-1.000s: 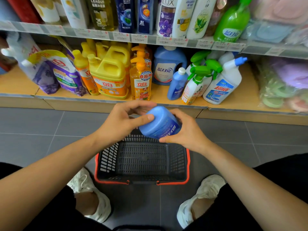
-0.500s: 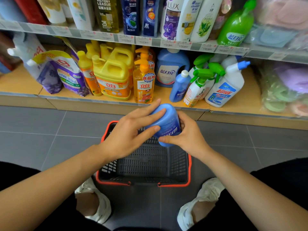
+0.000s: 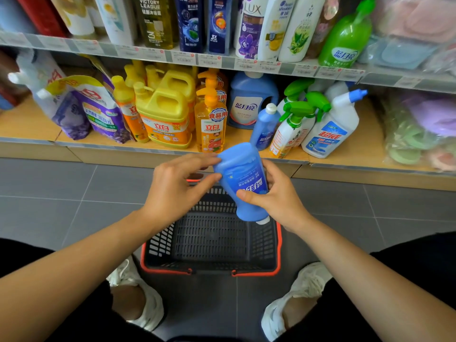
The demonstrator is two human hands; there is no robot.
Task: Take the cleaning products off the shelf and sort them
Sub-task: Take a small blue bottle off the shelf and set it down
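Observation:
A blue detergent bottle (image 3: 243,176) hangs upside down over the black basket (image 3: 212,265), its white cap pointing down. My right hand (image 3: 276,196) grips the bottle's lower half, thumb across the label. My left hand (image 3: 177,186) holds the bottle's upturned base with thumb and fingertips. On the lower shelf (image 3: 355,156) stand yellow dish-soap jugs (image 3: 165,114), an orange pump bottle (image 3: 211,124), a large blue jug (image 3: 249,102), a small blue bottle (image 3: 265,127), green-trigger sprayers (image 3: 293,129) and a white toilet-cleaner bottle (image 3: 330,129).
Purple refill pouches (image 3: 98,112) lean at the shelf's left. Bagged sponges (image 3: 419,134) fill the right. Shampoo bottles (image 3: 254,25) line the upper shelf. The red-rimmed basket sits on grey floor tiles between my two white shoes (image 3: 148,297), with nothing inside it.
The bottle has turned from lying sideways to fully upside down and sunk lower over the basket. My right hand's grip has shifted onto its label side.

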